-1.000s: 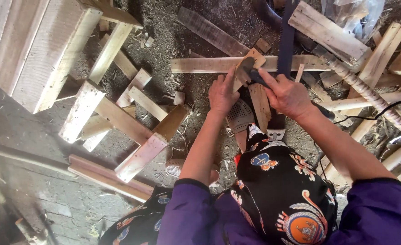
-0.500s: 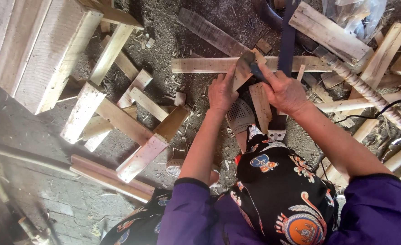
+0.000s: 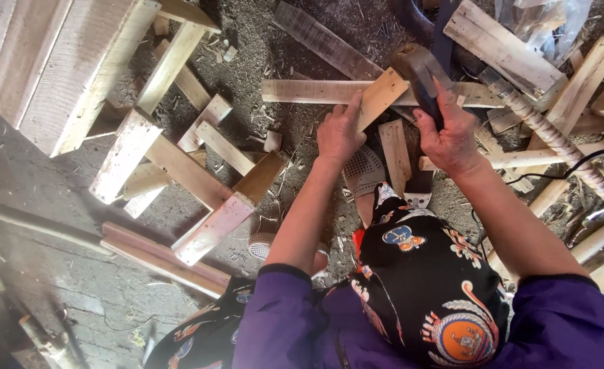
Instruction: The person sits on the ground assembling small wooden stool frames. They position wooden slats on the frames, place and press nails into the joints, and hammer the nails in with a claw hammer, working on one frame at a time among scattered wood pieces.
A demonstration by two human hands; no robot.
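My left hand (image 3: 339, 133) sits just above the middle of the frame, fingers folded around the lower end of a short pale wood piece (image 3: 382, 98). The piece runs on a slant — its long axis climbs from my palm toward the upper right, and its free end stops close under the dark head of the hammer (image 3: 415, 68). My right hand (image 3: 452, 137) is to the right of it, fist wrapped tight about the hammer's handle, with the head poking out above my knuckles and leaning toward the upper left. So the two hands are near each other, left gripping low on the wood, right carrying the tool just beside and above the wood's top end; the hammer head is nearer that end than either hand is.

Behind the wood piece a long plank (image 3: 302, 91) lies flat across the ground, running left to right. Another short board (image 3: 395, 152) stands between my hands, lower down, above my patterned trousers (image 3: 425, 273). More offcuts lie scattered to the left on the dirt floor (image 3: 288, 55) — one pale block (image 3: 213, 229) in the lower left — and a black cable (image 3: 582, 164) trails in from the right edge.
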